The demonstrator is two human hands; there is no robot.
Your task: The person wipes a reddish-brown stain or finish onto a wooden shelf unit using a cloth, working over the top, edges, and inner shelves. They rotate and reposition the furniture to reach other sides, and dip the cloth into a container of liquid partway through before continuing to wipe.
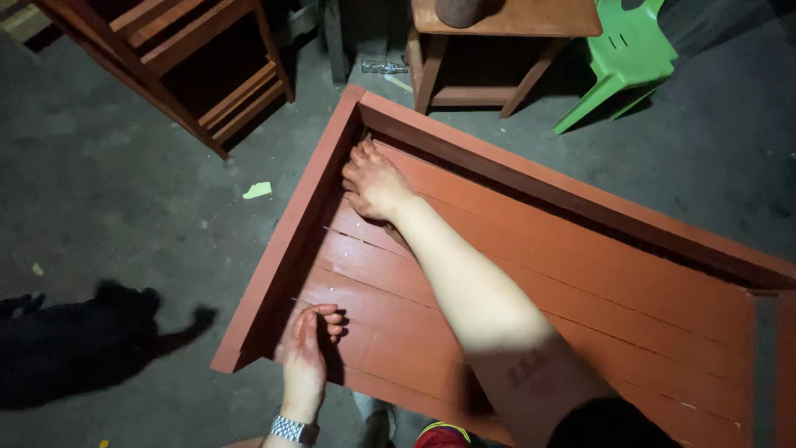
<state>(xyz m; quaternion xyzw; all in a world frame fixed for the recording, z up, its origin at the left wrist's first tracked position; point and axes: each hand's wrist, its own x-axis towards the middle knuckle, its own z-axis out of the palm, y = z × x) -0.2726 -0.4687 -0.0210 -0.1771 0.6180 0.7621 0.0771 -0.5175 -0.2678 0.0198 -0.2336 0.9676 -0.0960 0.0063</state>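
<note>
A red-brown painted wooden panel (580, 282) made of planks with a raised frame lies tilted in front of me. My right hand (373, 182), smeared with reddish stain, reaches into the panel's far left inner corner with fingers pressed against the frame; whether it holds anything is hidden. My left hand (308, 353), wearing a metal wristwatch, rests with curled fingers on the planks beside the left frame rail (286, 241), near the panel's lower corner.
A black dog (79, 344) stands on the concrete floor at the left. Red-brown wooden furniture (182, 58) stands at the back left, a wooden stool or table (497, 41) at the back centre, a green plastic chair (626, 62) at the back right. A plastic bottle (383, 65) lies on the floor.
</note>
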